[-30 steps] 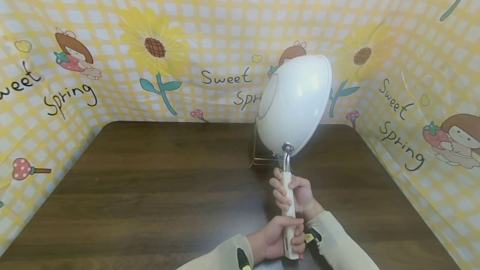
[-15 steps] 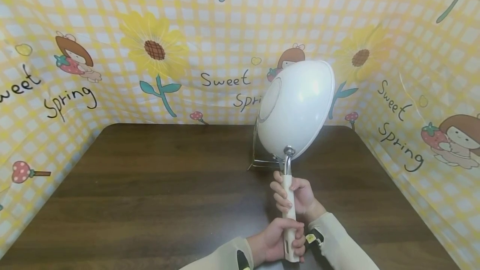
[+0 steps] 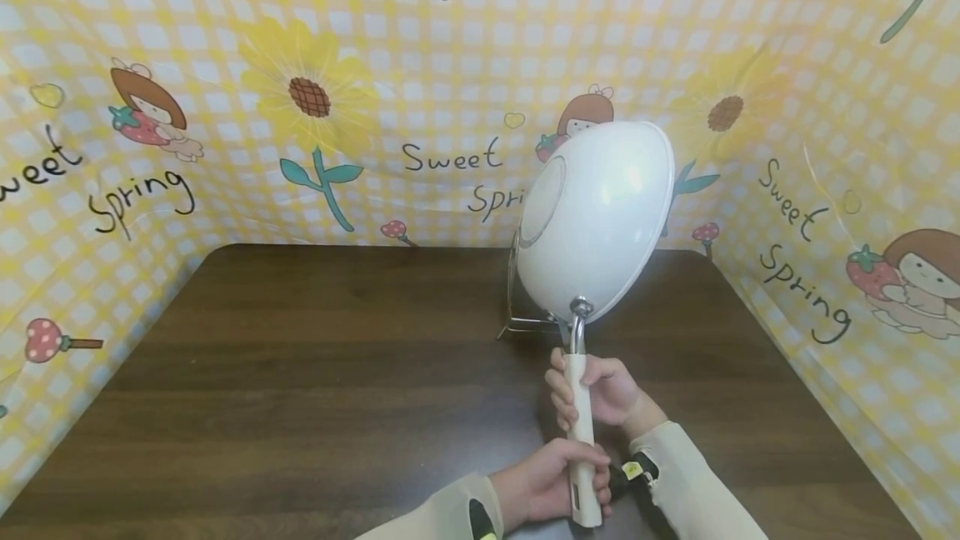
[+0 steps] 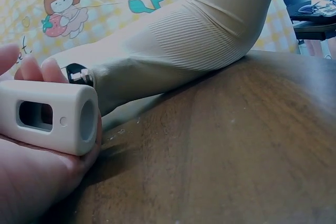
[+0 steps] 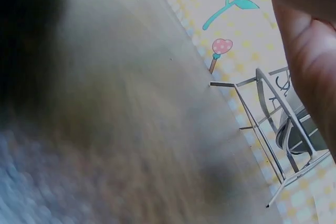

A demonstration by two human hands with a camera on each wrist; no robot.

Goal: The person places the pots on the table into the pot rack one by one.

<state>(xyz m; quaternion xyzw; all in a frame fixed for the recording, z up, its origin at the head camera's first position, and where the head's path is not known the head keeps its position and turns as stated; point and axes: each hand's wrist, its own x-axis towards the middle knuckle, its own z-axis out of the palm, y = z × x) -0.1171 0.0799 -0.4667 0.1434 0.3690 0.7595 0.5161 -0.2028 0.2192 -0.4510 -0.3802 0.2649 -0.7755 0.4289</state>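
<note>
A white wok is raised over the table with its rounded underside and flat base ring toward me, tilted to the right. Its long pale handle joins the bowl through a bent metal neck and points down toward me. My right hand grips the handle just below the neck. Lower down, my left hand wraps round the handle near its end. In the left wrist view the handle's end, with its slot, sticks out of the left hand. The wok's inside is hidden.
A wire rack stands behind the wok, mostly covered by it in the head view. The dark wooden table is bordered by a yellow checked cloth at the back and sides.
The wok has come slightly down and to the right, leaning a little more that way. My right hand has shifted slightly right with the handle; both hands keep their grip.
</note>
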